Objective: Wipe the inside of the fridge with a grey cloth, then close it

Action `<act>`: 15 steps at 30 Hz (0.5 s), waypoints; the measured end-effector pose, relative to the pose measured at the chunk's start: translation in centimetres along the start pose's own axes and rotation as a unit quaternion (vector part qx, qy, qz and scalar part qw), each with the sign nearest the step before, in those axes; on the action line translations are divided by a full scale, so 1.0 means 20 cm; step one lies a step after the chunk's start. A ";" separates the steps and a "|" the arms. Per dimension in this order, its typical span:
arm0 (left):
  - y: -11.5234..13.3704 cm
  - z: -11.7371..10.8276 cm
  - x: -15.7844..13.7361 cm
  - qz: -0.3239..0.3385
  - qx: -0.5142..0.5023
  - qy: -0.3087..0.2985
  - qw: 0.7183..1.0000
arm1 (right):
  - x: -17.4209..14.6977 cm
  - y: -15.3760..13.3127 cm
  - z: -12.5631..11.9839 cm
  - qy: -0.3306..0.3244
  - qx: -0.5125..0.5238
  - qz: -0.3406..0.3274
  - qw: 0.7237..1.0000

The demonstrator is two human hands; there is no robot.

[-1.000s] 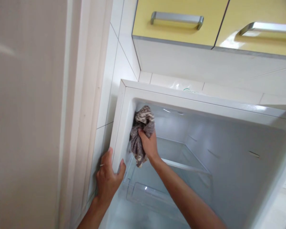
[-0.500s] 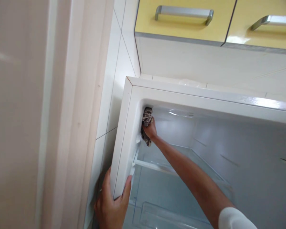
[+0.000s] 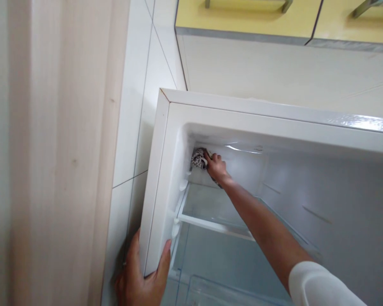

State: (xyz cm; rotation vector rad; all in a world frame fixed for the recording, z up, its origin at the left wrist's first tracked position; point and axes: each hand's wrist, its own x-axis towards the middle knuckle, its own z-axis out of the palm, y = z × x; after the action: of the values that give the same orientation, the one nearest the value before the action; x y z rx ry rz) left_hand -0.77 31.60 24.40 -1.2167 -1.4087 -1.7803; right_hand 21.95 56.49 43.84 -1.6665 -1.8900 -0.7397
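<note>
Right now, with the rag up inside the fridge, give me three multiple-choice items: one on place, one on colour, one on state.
1. Where is the rag?
A. top left inner corner of the fridge
B. on the glass shelf
C. on the cupboard

2. What colour are the cupboard fronts?
A. blue
B. yellow
C. black

3. What is the left hand doing?
A. hanging free
B. holding the rag
C. gripping the fridge's front edge

Answers: 1 A, the right hand presses it there; 2 B, yellow above; 3 C, thumb wraps the frame.

Mottled soft cloth (image 3: 198, 158) bunched at the right hand's (image 3: 216, 166) fingertips; glossy smooth white plastic fridge frame (image 3: 155, 187) under the left hand (image 3: 143, 278); clear glass shelf (image 3: 210, 204) below the right hand.
</note>
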 end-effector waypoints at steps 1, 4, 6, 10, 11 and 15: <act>0.00 0.00 0.00 0.000 0.000 0.003 1.000 | -0.01 0.06 -0.02 0.008 -0.012 0.029 0.999; 0.00 -0.01 0.00 -0.014 0.002 0.005 1.000 | -0.06 0.29 -0.05 0.046 -0.044 0.121 0.991; 0.00 -0.01 -0.01 -0.038 0.010 -0.015 0.999 | -0.12 0.45 -0.05 0.082 -0.054 0.164 0.982; -0.02 -0.01 -0.04 -0.077 0.016 -0.033 0.996 | -0.21 0.73 -0.05 0.117 -0.020 0.312 0.943; -0.02 0.00 -0.04 -0.084 0.015 -0.029 0.996 | -0.22 0.77 -0.05 0.111 -0.007 0.344 0.932; -0.02 0.00 -0.05 -0.089 0.012 -0.025 0.996 | -0.21 0.85 -0.04 0.075 0.036 0.391 0.916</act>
State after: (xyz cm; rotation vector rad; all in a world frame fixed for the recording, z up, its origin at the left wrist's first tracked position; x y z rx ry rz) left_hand -0.69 31.65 23.42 -1.1615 -1.6052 -1.8567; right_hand 39.32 54.55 42.57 -2.0235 -0.9763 -0.4285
